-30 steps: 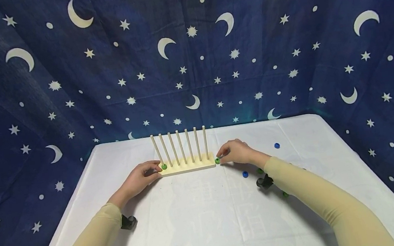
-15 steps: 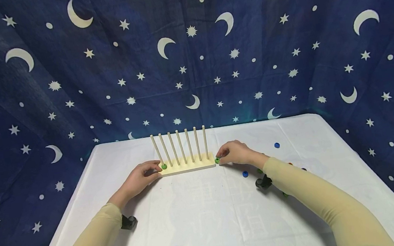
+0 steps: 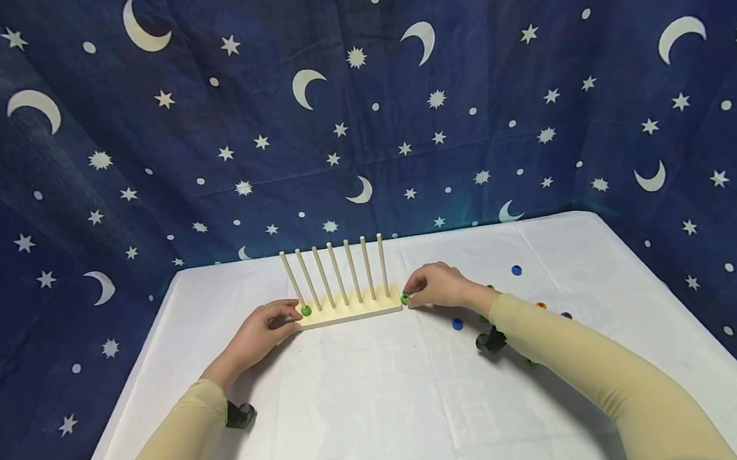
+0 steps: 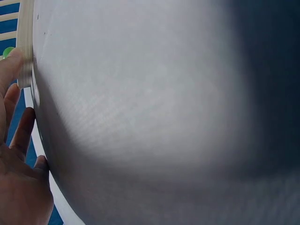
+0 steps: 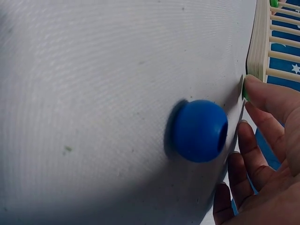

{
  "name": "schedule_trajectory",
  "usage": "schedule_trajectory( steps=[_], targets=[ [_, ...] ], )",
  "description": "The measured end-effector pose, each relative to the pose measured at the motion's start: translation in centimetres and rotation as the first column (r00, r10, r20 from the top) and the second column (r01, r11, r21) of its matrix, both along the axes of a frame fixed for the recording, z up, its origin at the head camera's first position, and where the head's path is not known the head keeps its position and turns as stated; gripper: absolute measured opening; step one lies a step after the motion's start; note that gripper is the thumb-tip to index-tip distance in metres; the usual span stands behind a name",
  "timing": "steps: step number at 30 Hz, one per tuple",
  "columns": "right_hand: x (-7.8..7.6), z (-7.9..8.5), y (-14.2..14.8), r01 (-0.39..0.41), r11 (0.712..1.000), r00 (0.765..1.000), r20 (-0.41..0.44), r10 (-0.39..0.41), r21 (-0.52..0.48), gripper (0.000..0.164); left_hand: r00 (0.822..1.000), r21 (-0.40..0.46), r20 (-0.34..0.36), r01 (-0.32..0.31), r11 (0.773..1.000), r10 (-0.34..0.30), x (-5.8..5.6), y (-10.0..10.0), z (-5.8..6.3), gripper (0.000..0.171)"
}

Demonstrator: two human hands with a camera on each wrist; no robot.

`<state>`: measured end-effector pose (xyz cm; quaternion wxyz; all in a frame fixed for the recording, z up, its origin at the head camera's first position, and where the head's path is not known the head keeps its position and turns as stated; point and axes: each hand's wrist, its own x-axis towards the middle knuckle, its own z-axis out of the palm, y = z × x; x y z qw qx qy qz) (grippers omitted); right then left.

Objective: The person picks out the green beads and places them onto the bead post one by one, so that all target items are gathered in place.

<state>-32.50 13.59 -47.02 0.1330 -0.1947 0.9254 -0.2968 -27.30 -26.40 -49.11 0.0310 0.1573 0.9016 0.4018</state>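
A pale wooden rack point(image 3: 351, 311) with a row of several upright pegs stands on the white table in the head view. One green bead point(image 3: 306, 311) sits at the foot of its leftmost peg. My left hand point(image 3: 261, 331) holds the rack's left end between thumb and fingers, right beside that bead. At the opposite end my right hand point(image 3: 442, 285) pinches another green bead point(image 3: 406, 300) with thumb and forefinger, close to the base's right edge. In the right wrist view this bead is mostly hidden by the thumb. A blue bead point(image 5: 200, 131) lies near the right hand.
Farther right on the table point(image 3: 365, 417) lie another blue bead point(image 3: 517, 270), an orange bead point(image 3: 542, 306) and a dark bead point(image 3: 566, 315). Several green beads are partly covered by the right sleeve point(image 3: 565, 344). A dark blue curtain point(image 3: 352, 108) with moons and stars hangs behind.
Both hands, the rack and the beads keep their places; the head view has shifted only slightly. The orange and dark beads show more clearly beside the right sleeve.
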Motion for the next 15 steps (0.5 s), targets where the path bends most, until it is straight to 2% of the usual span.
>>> schedule_trajectory(
  steps=[15],
  targets=[
    [0.23,0.31,-0.34,0.021,0.999,1.000,-0.010,-0.021,0.037,0.021,1.000,0.007,-0.004,-0.004,1.000,0.004,-0.06,-0.01,-0.15,0.011]
  ],
)
